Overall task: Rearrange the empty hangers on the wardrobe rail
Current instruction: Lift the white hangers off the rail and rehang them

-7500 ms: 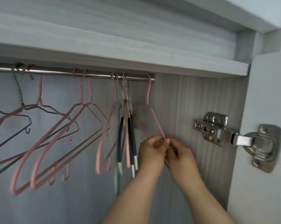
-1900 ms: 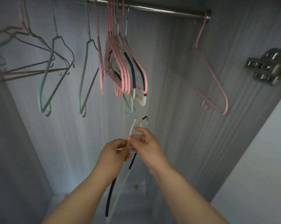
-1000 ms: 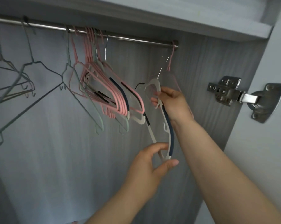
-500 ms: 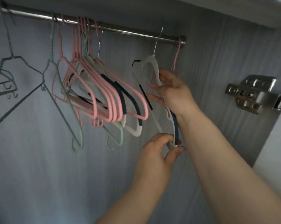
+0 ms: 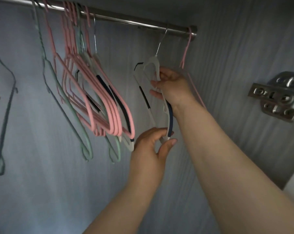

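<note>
A white hanger with navy grip strips [image 5: 153, 65] hangs by its metal hook on the steel rail [image 5: 126, 21], near the rail's right end. My right hand [image 5: 172, 86] grips its upper arm just below the neck. My left hand [image 5: 153, 142] pinches its lower tip between thumb and fingers. A thin pink hanger [image 5: 187, 48] hangs at the rail's far right end, partly hidden behind my right hand. A tight bunch of pink hangers [image 5: 99, 102] with white-and-navy ones among them hangs left of centre.
Green wire hangers [image 5: 65, 105] hang left of the pink bunch, and dark ones [image 5: 4, 105] at the far left edge. A metal door hinge [image 5: 278, 98] is fixed to the right side wall. The grey wardrobe back wall is close behind the hangers.
The white-and-navy hanger was lifted from low in the wardrobe and its hook now sits on the rail. Both hands keep their grip; the view has moved closer.
</note>
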`<state>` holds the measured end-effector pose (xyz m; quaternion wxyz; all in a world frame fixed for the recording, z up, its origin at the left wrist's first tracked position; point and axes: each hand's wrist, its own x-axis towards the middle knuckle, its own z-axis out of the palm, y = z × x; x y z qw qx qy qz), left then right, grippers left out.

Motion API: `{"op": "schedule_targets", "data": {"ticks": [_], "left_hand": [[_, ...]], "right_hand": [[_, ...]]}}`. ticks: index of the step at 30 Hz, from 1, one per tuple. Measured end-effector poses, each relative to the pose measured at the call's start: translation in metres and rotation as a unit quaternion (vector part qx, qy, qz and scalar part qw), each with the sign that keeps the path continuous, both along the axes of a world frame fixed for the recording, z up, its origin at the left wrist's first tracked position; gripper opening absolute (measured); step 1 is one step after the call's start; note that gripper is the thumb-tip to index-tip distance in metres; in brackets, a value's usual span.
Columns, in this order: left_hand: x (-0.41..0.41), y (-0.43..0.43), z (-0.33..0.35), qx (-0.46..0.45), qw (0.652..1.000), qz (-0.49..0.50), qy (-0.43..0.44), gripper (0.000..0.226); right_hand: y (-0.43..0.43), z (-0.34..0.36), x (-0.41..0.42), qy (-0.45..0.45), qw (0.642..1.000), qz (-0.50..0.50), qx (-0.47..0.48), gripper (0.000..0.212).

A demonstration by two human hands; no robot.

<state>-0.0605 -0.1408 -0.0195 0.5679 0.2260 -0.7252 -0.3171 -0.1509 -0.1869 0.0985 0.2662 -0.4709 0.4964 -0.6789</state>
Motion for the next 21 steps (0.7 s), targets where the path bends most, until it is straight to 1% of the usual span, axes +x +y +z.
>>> {"op": "schedule_targets", "data": {"ticks": [4, 8, 13, 18, 21], "left_hand": [[0.001, -0.002, -0.007, 0.011, 1.000, 0.000, -0.014, 0.015], [0.003, -0.002, -0.011, 0.016, 0.999, 0.016, -0.040, 0.023], [0.008, 0.005, -0.009, 0.032, 0.999, 0.017, -0.041, 0.024], [0.012, 0.009, -0.005, 0.045, 0.996, 0.028, -0.072, 0.029], [0.015, 0.012, -0.002, 0.048, 0.995, 0.024, -0.085, 0.034]], "right_hand": [[-0.003, -0.005, -0.003, 0.015, 1.000, 0.007, 0.007, 0.045], [-0.002, -0.012, -0.005, 0.027, 0.999, 0.003, 0.024, 0.053], [0.007, -0.013, -0.002, 0.040, 0.999, -0.010, 0.014, 0.052], [0.019, -0.012, 0.003, 0.123, 0.989, -0.059, 0.055, 0.058], [0.036, -0.007, 0.012, 0.174, 0.980, -0.089, 0.040, 0.058]]}}
